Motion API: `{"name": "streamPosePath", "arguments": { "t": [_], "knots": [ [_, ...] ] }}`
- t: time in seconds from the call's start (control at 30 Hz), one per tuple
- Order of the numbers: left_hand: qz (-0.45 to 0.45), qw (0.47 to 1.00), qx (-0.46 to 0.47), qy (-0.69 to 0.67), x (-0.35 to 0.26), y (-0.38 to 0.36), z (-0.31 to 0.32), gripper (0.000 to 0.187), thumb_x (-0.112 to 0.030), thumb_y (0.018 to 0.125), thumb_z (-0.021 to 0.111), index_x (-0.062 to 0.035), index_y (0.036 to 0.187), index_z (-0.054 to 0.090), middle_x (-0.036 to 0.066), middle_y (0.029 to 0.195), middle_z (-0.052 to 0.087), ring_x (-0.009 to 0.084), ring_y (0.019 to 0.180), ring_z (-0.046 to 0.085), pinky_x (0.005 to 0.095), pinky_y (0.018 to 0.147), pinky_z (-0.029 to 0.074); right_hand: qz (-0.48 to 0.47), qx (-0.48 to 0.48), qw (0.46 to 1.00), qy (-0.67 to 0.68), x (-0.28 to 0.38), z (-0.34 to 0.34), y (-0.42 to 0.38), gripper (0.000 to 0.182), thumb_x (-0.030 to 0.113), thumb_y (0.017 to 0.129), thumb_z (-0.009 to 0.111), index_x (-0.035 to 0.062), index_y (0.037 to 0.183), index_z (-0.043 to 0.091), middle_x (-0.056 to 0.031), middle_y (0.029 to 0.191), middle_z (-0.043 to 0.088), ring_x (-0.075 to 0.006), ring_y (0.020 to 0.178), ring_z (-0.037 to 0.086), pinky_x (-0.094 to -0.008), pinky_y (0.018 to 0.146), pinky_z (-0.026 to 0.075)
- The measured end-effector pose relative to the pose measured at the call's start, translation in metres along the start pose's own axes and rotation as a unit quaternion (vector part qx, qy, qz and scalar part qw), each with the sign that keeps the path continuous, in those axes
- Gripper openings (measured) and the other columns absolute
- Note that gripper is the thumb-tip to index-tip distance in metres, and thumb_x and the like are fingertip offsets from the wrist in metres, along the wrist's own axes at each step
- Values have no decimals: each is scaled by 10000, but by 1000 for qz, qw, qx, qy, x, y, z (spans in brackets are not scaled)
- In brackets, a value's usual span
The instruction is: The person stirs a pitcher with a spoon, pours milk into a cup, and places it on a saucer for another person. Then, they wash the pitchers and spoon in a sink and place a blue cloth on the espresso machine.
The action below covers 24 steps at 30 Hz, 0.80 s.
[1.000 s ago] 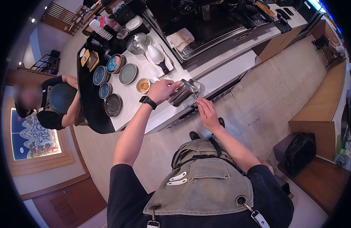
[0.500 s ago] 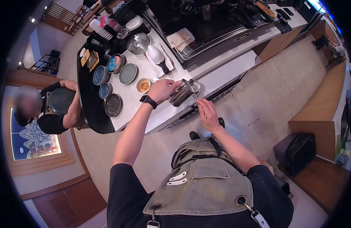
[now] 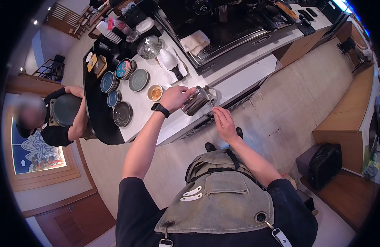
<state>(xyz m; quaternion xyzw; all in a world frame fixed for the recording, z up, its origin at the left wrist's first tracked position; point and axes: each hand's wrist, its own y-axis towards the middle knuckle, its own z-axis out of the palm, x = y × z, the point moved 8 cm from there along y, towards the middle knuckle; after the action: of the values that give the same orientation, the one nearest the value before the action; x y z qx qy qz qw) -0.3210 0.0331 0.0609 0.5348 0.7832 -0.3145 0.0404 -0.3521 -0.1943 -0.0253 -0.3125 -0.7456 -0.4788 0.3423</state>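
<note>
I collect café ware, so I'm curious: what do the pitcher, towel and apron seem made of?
Pitcher: probably polished stainless steel; its side shows mirror-like light and dark streaks.
Towel: soft, matte cloth, perhaps cotton; it lies in bulky folds.
Apron: matte woven cloth, possibly canvas; stitched seams and eyelets show.

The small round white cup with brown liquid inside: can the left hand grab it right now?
Probably not: the left hand is busy holding the shiny grey metal pitcher. Otherwise the way looks free, since the small round white cup sits right beside that hand.
</note>
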Motion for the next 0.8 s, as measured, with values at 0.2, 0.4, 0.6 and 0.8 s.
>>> {"name": "streamPosePath", "arguments": {
  "t": [0.2, 0.4, 0.6, 0.8],
  "knots": [
    [5, 1000, -3, 0, -3, -5, 0, 656, -669, 989, 529, -70, 994, 795, 101, 731, 745, 215, 631, 737, 359, 681, 576, 0, -2, 1000, -1, 2, -3, -4, 245, 18, 980, 636, -10, 1221, 671, -151, 1229, 656, -341, 1117, 625, -417, 960, 517],
    [3, 1000, 1, 0, 0, 1, 1, 648, -648, 1001, 531, -53, 981, 787, 101, 721, 736, 202, 602, 735, 347, 692, 583, -1, -2, 1000, 1, 1, 0, -1, 247, 18, 979, 637, -10, 1222, 672, -151, 1227, 656, -341, 1112, 624, -420, 958, 515],
    [4, 1000, -5, 6, 0, 0, -2, 639, -652, 994, 536, -66, 966, 791, 94, 694, 727, 200, 602, 728, 350, 673, 574, 2, -2, 1000, 2, 2, 1, -1, 248, 22, 981, 634, -11, 1224, 670, -154, 1229, 654, -344, 1111, 621, -419, 957, 513],
    [10, 1000, -8, 5, -6, -7, -1, 635, -663, 992, 531, -87, 983, 798, 83, 688, 727, 202, 599, 722, 355, 658, 570, -7, -7, 1000, 1, 6, -4, -4, 246, 27, 983, 635, -11, 1224, 667, -156, 1226, 654, -343, 1110, 621, -420, 955, 512]
  ]
}}
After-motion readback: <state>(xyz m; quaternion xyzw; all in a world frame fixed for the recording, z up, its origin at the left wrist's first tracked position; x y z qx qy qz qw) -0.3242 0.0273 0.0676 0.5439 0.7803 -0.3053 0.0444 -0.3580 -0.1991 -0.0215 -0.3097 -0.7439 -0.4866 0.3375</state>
